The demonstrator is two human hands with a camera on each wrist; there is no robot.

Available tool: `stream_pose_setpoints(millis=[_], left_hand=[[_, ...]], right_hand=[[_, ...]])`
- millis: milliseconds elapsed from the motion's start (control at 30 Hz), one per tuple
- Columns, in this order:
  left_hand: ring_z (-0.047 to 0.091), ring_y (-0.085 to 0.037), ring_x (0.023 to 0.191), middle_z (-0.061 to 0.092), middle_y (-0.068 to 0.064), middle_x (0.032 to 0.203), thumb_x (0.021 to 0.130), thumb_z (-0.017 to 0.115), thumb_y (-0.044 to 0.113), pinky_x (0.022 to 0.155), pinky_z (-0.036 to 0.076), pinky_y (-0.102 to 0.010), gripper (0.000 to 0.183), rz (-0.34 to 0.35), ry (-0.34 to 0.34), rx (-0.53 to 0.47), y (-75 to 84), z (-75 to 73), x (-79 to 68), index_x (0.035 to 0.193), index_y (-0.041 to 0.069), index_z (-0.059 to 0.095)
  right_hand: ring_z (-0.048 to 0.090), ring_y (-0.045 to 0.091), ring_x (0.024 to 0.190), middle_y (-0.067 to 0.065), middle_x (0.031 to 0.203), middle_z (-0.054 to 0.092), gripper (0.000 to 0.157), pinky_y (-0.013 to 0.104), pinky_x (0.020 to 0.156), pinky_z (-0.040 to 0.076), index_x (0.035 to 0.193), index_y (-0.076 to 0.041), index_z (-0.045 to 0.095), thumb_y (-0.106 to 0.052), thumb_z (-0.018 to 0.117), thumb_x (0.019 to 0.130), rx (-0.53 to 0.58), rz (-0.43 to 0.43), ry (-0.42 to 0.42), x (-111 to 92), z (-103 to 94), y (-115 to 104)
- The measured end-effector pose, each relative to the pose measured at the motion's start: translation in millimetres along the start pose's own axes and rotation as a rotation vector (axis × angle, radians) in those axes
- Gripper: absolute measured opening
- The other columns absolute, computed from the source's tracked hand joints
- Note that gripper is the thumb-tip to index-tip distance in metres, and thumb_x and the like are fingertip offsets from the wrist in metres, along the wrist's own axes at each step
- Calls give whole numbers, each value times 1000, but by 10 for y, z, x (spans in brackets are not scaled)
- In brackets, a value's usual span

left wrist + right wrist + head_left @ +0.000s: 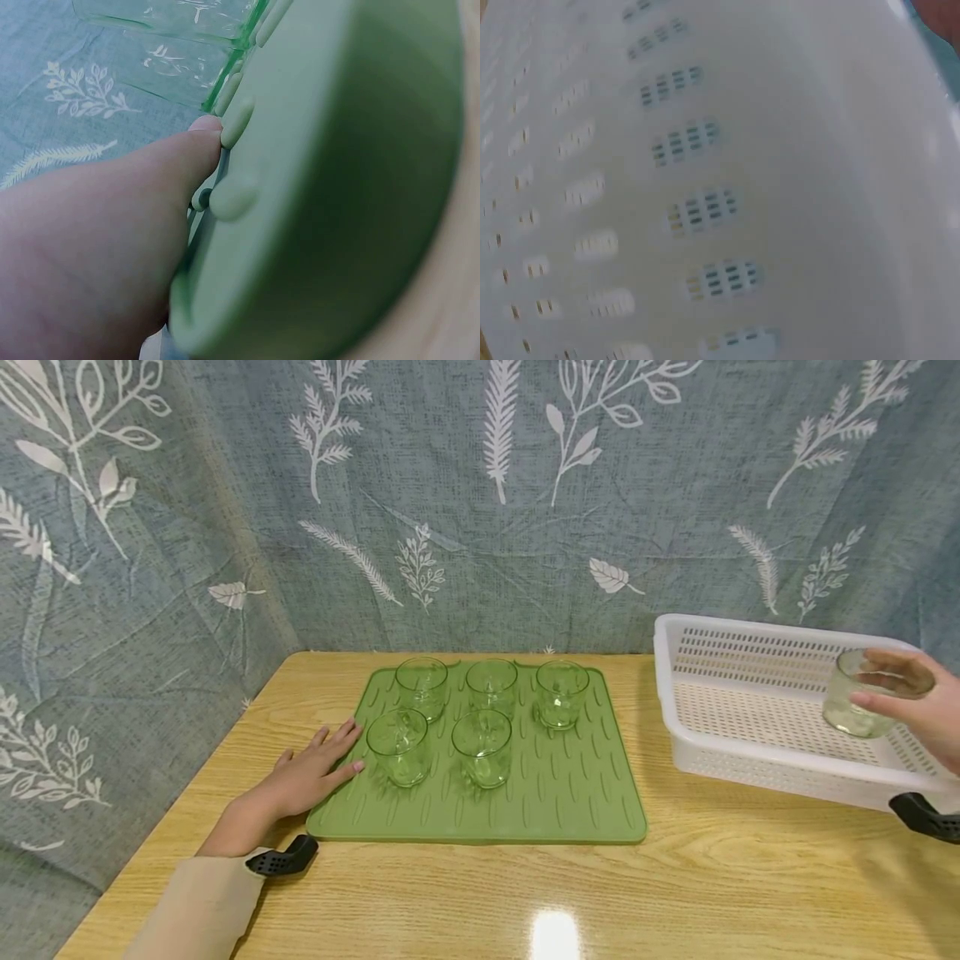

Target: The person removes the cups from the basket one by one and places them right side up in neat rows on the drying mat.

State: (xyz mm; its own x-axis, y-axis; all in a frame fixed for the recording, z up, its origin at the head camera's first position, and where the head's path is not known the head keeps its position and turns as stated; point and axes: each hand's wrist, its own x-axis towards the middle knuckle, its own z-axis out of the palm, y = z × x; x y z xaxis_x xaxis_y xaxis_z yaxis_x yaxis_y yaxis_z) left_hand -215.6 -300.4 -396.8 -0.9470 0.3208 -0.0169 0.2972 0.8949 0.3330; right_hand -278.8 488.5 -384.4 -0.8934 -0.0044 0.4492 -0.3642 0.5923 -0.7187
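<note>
At the right of the head view, my right hand [932,706] grips a clear glass [851,706] by its upper part, thumb in front and fingers round the far side. The glass is upright inside a white plastic basket [750,752]; whether its base touches the basket floor, I cannot tell. My left hand [311,777] rests with spread fingers on the left edge of a green ridged mat [555,814]. Its thumb [199,150] lies against the mat's edge in the left wrist view. Several green-looking glasses stand upright on the mat, the nearest to this hand being the front-left glass [401,760].
On the mat, three glasses form the back row, among them the back-right glass [561,702], and two stand in front. Slotted basket wall [780,187] fills the right wrist view. A patterned blue-grey cloth [480,568] hangs behind the wooden table [420,893].
</note>
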Motion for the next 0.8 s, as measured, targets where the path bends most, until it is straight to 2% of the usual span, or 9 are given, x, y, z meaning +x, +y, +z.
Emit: stream_pose_setpoints(millis=[67,133,300,367,433,500,700,800], left_hand=[[1,-42,137,6,-9,155,96,35,56,91,1,-75,72,1,1,-1,-5,1,2,151,14,14],[1,-42,137,6,-9,155,96,35,56,91,1,-75,73,3,2,-2,-10,1,4,151,14,14],[0,-42,137,6,-9,155,95,35,56,91,1,-76,73,0,-1,-2,-16,4,2,151,14,14],[0,-42,137,6,-9,155,95,34,56,91,1,-76,73,0,-3,-1,-16,7,4,151,14,13],[0,-42,137,6,-9,155,95,34,56,91,1,-76,73,0,-3,-1,-14,7,4,151,14,14],[1,-42,137,6,-9,155,95,35,56,91,1,-76,73,0,-3,-1,-11,4,2,151,14,14],[1,-43,137,6,-9,155,96,35,56,91,1,-76,73,-4,-6,0,4,-5,-6,151,13,14],[1,-43,137,6,-9,155,96,35,56,91,1,-76,72,-7,-5,1,8,1,-8,151,14,14]], right_hand=[[39,3,120,-5,140,36,69,12,88,35,147,-23,27,-3,60,90,13,-13,-53,13,9,-2],[37,5,124,-1,144,34,66,14,90,36,147,-18,26,1,56,91,116,-38,-109,-9,36,-158],[47,7,117,2,133,49,58,15,84,43,142,-3,34,17,48,89,539,-115,-211,-135,179,-884],[52,7,113,1,128,52,55,16,84,44,140,-1,35,17,47,89,633,-141,-235,-192,244,-1145],[53,7,110,0,127,52,53,16,83,44,140,-2,36,16,46,91,669,-156,-246,-219,289,-1283],[53,7,112,-1,130,49,54,17,85,44,142,-3,33,16,41,92,699,-173,-282,-217,314,-1328],[52,6,110,-2,131,45,55,17,83,45,142,-9,32,14,41,93,659,-119,-279,-210,429,-1476],[54,7,108,-1,129,46,54,17,81,46,140,-9,33,14,42,93,640,-84,-251,-234,521,-1643]])
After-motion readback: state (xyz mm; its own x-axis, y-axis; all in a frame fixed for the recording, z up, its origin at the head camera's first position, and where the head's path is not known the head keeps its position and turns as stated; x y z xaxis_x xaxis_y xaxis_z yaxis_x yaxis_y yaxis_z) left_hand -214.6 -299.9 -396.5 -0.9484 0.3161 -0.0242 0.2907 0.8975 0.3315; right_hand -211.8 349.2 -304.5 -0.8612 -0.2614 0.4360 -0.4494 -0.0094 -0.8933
